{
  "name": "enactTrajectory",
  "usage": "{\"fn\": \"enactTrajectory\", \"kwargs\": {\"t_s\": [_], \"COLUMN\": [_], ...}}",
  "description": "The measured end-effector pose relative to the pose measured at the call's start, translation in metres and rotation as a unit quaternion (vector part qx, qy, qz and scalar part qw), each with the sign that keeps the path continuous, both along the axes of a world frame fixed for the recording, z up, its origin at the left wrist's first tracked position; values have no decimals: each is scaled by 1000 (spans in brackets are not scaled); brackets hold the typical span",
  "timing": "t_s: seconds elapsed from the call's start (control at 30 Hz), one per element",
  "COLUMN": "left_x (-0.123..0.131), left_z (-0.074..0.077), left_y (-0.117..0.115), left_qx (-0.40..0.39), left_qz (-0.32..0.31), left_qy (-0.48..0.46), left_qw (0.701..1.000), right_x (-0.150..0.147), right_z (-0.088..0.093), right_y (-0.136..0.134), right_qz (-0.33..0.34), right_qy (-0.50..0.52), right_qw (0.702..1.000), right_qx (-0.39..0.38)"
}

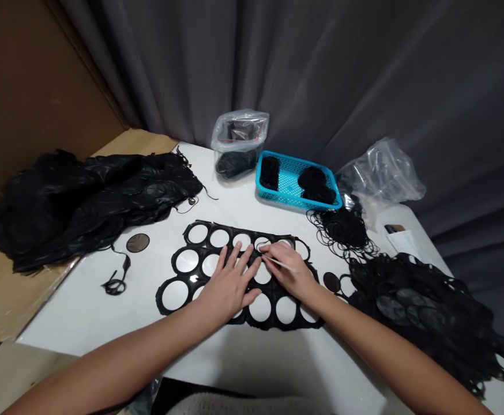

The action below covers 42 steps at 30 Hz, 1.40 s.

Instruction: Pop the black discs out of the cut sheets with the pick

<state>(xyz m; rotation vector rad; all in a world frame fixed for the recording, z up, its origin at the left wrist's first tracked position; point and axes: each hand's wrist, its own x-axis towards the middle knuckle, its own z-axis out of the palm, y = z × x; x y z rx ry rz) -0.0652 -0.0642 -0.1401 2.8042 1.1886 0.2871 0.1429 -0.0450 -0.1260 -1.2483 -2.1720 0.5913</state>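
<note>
A black sheet with round cut-out holes (191, 271) lies flat on the white table (105, 311). My left hand (230, 285) rests on the sheet with its fingers spread flat, pressing it down. My right hand (289, 268) is closed in a pinch on a thin pale stick (280, 264), its tip at the rim of one hole near the sheet's far edge. The two hands nearly touch.
Heaps of black punched sheets lie at left (87, 202) and right (425, 311). A blue basket (289, 181) holds black discs; two plastic bags (239, 141) (382, 173) stand behind. Thin black rings (342, 230) and loose discs (138, 242) lie about. A grey curtain hangs behind.
</note>
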Motion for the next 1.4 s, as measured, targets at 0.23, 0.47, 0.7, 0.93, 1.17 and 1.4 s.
{"fn": "enactTrajectory", "kwargs": {"t_s": [0.23,0.47,0.7,0.93,1.17,1.4], "left_x": [1,-23,-46,-43,-44,-44], "left_z": [5,11,4,0,0,-1], "left_y": [0,6,2,-1,-2,-3], "left_qx": [-13,22,26,18,12,7], "left_qz": [3,-4,11,29,26,36], "left_qy": [5,-4,-1,-21,-13,-7], "left_qw": [1000,1000,1000,999,999,999], "right_x": [55,18,-43,-45,-46,-42], "right_z": [16,37,12,11,12,-4], "right_y": [58,62,31,27,25,24], "right_qz": [-217,-211,-61,-46,-17,77], "right_qy": [-88,64,139,152,111,-54], "right_qw": [962,974,968,966,983,995], "right_qx": [139,-53,-201,-206,-144,44]}}
